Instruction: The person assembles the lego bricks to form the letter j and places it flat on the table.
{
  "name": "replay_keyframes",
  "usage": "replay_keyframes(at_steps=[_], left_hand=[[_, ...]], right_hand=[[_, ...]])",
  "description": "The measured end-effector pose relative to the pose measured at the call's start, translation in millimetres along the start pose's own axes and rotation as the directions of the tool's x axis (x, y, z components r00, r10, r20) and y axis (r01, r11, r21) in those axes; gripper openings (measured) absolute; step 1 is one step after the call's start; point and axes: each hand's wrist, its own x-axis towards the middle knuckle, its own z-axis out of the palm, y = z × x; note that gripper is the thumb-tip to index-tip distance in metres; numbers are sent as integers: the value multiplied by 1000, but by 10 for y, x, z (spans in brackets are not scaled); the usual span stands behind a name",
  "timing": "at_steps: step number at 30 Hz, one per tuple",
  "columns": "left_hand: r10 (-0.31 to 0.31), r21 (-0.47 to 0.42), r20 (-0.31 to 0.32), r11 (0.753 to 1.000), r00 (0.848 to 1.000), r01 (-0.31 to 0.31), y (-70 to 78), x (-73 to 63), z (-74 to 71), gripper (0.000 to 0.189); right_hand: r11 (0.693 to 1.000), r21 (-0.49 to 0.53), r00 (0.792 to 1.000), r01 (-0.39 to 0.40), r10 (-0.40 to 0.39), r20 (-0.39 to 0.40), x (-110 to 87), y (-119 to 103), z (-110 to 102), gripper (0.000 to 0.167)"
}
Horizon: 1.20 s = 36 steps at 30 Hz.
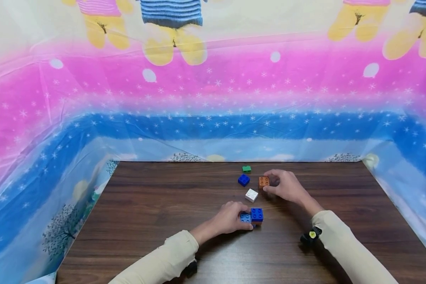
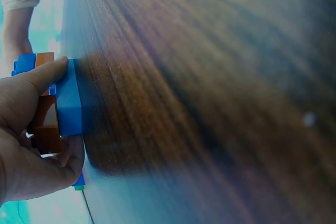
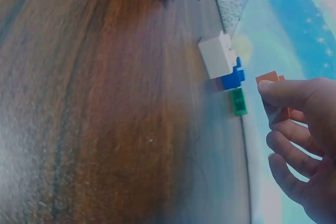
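My left hand (image 1: 230,217) grips a stack of toy building bricks near the table's middle, thumb on the near side. A dark blue brick (image 1: 256,213) tops the stack's right end, over orange. Blue studs (image 1: 245,218) show beside it, close to the palm. In the left wrist view a long blue brick (image 2: 70,103) forms the bottom, with an orange brick (image 2: 48,129) above it. Farther back, my right hand (image 1: 287,186) pinches an orange brick (image 1: 264,181) between thumb and fingers. The right wrist view shows this orange brick (image 3: 269,98) held off the table.
Between the hands lies a white brick (image 1: 251,195) on the brown wooden table (image 1: 156,197). Behind it are a loose blue brick (image 1: 243,180) and a small green brick (image 1: 246,169), near the back edge. A patterned cloth (image 1: 213,126) hangs around the table.
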Motion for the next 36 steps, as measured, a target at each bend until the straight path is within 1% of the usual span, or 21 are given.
replay_keyframes(at_steps=[3, 8, 18, 29, 36], left_hand=[[0, -1, 2, 1000, 1000, 0, -3, -1, 5, 40], [12, 4, -7, 1000, 1000, -12, -7, -5, 14, 40], [7, -6, 7, 1000, 1000, -7, 8, -7, 8, 40], [10, -7, 5, 1000, 1000, -10, -5, -4, 1, 40], [9, -20, 10, 1000, 1000, -8, -4, 3, 1, 39]], right_hand=[[1000, 2, 1000, 22, -22, -7, -25, -45, -29, 47], [998, -15, 998, 63, -64, -28, -67, -111, -58, 45], [997, -38, 997, 70, -71, -26, -175, -248, -109, 43], [991, -50, 991, 126, -129, -46, -308, -471, -186, 44], [986, -68, 986, 154, -158, -58, -409, -553, -200, 43]])
